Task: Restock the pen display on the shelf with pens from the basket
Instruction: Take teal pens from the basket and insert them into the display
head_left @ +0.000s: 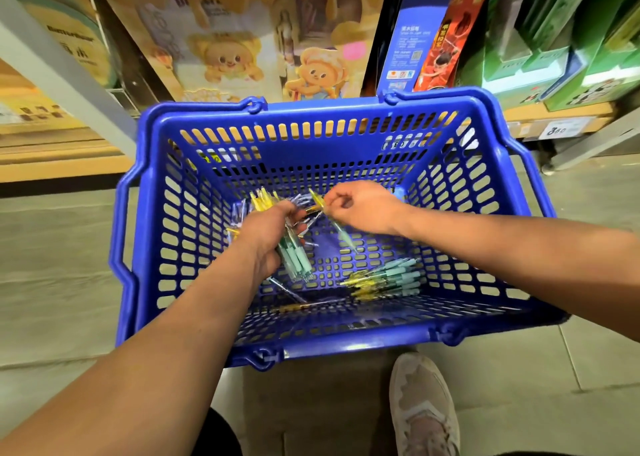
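Standing on the floor (69, 282) by the shelf (512, 114), the basket (346, 343) is reached into. A bundle (296, 258) of pens is gripped in the curled left hand (268, 228); one pen (341, 230) is pinched near its yellow end by the right hand (363, 209). Loose pens (388, 279) are scattered on the basket bottom.

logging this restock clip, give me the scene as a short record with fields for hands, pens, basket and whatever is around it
left hand: grips a bundle of pens inside the basket
right hand: pinches a single pen near its yellow end, next to the bundle
loose pens: a pile on the basket floor, towards the right wall
basket: blue, slotted walls, in front of the shelf
boxes: cartoon-printed, on the shelf behind the basket
shoe: on the floor at the basket's near side
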Tool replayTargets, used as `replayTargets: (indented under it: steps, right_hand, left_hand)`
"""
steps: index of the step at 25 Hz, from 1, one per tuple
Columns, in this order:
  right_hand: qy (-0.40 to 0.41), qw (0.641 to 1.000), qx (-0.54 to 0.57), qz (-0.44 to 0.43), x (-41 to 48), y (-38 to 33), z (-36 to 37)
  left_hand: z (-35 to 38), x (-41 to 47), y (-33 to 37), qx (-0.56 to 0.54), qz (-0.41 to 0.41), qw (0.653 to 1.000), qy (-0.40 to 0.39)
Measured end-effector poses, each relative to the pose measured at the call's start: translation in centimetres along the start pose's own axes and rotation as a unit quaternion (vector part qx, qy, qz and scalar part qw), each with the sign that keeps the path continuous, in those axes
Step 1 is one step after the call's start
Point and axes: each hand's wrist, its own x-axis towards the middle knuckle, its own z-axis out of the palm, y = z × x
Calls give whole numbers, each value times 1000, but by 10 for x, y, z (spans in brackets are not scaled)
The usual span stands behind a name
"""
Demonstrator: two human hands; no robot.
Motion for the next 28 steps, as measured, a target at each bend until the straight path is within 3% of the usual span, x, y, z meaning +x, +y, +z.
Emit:
replayTargets:
  steps: [2, 4, 8, 11, 16, 18, 20, 21, 24, 26, 28]
  right_hand:
    - [-14, 986, 163, 31, 6, -22, 7]
    - [-19, 965, 257, 58, 7, -31, 19]
    - [15, 951, 297, 89, 1, -34, 27]
    - [-4, 954, 291, 78, -2, -37, 28]
    - [-119, 876, 458, 92, -8, -29, 18]
    - [-101, 915, 375, 109, -8, -17, 12]
    - [-116, 980, 123, 102, -13, 1, 8]
    - [-151, 984, -10, 90, -18, 10, 8]
    - [-280, 909, -305, 40, -35, 35, 18]
    - [-312, 857, -410, -4, -46, 44, 27]
    - [-305, 833, -459, -41, -51, 48, 34]
  left_hand:
    - [2, 1, 0, -8, -7, 1000, -11]
    - [3, -2, 0, -18, -16, 999, -26]
    - [6, -9, -3, -5, -30, 999, -37]
    - [7, -15, -2, 5, -26, 999, -39]
    - [5, -15, 0, 21, -7, 1000, 5]
    - [5, -15, 1, 20, 2, 1000, 21]
    - [5, -14, 0, 30, 9, 999, 38]
    - [3, -14, 1, 32, 10, 999, 42]
    - [-2, -11, 2, 36, 11, 998, 40]
    - [-3, -10, 2, 47, 6, 999, 26]
    - [-2, -9, 2, 63, 9, 998, 18]
